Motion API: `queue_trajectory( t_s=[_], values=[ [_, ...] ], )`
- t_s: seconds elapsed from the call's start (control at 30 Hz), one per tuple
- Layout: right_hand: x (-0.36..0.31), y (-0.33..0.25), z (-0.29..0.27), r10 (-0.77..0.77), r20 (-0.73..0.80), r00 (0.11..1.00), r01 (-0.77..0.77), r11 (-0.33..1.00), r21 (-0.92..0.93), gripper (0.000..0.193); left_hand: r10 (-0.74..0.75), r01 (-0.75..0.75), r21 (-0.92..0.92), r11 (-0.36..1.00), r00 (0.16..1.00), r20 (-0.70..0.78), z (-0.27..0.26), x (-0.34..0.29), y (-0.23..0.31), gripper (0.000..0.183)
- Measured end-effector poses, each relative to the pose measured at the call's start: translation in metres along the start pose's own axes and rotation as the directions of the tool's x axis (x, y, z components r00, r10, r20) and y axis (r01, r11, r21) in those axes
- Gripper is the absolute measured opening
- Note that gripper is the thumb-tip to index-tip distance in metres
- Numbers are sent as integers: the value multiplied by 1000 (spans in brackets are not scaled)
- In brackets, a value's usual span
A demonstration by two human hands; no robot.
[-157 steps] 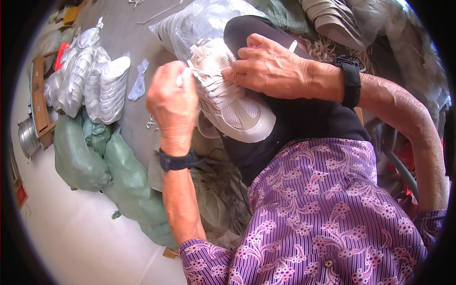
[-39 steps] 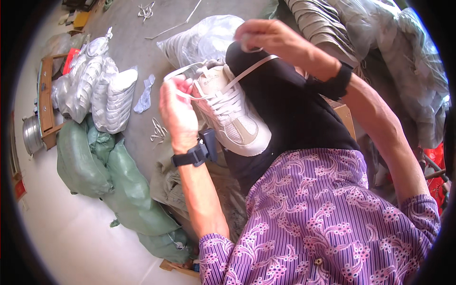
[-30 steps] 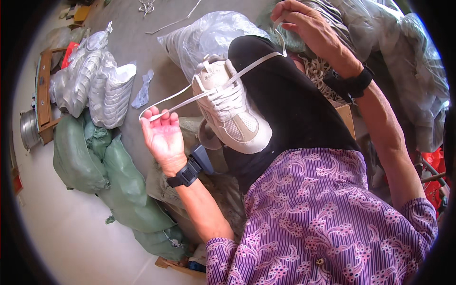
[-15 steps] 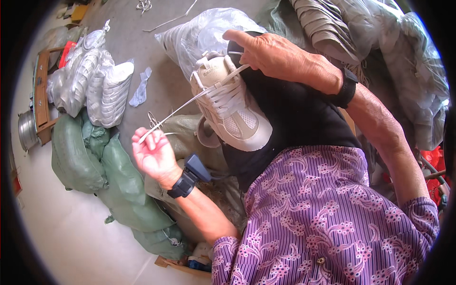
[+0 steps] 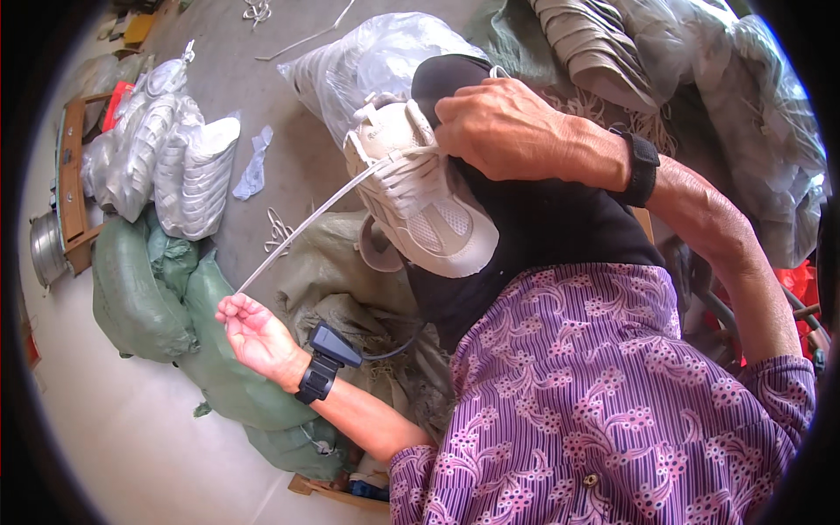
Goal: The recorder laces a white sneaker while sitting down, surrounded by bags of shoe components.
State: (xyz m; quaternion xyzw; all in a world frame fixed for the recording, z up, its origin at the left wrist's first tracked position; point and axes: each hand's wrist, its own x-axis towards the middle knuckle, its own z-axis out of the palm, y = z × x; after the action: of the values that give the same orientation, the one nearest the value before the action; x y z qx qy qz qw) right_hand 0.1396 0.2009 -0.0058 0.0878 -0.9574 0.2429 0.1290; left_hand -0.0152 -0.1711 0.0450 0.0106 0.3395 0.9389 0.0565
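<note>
A cream-white sneaker (image 5: pixel 429 206) rests on my black-clad lap, its toe pointing toward me. Out to the lower left, my left hand (image 5: pixel 256 334) pinches the end of a pale shoelace (image 5: pixel 306 224), which runs taut from the upper part of the shoe. My right hand (image 5: pixel 503 127) is closed beside the tongue, where the lace passes under its curled fingers. A small white loop sticks up behind that hand. Part of another shoe (image 5: pixel 376 245) shows just left of the sneaker's side.
Clear plastic bags of stacked shoe parts stand at left (image 5: pixel 197 171) and upper right (image 5: pixel 595 52). A bulging clear bag (image 5: pixel 367 66) lies beyond the shoe. Green sacks (image 5: pixel 232 367) lie at lower left, near a wooden frame (image 5: pixel 73 175). Loose laces (image 5: pixel 278 232) lie about.
My left hand has moved down and left, drawing out more lace. My right hand has turned over; its extended index finger is now curled in beside the shoe.
</note>
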Motion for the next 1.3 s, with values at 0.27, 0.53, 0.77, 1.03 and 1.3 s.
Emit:
queue_trajectory(
  t_s=[0.27, 0.53, 0.77, 1.03, 1.3],
  values=[
    [13, 1, 6, 127, 17, 992, -125, 988, -86, 5, 114, -60, 255, 965, 972, -206, -25, -13, 10, 21],
    [20, 9, 19, 85, 4, 996, -85, 996, -24, 10, -88, 95, 46, 994, 986, -142, -60, -18, 48, 20],
    [24, 12, 25, 21, 5, 1000, -21, 1000, 1, 12, 165, -113, 147, 983, 897, -410, -63, -1, 94, 21],
    [15, 8, 33, 21, -89, 996, -24, 999, -27, 4, -320, 228, 888, 400, 942, -97, 76, -10, -99, 24],
    [13, 6, 27, 23, -152, 988, -26, 1000, -13, 6, -426, 138, 934, 331, 905, 17, 87, -16, -144, 21]
  ],
)
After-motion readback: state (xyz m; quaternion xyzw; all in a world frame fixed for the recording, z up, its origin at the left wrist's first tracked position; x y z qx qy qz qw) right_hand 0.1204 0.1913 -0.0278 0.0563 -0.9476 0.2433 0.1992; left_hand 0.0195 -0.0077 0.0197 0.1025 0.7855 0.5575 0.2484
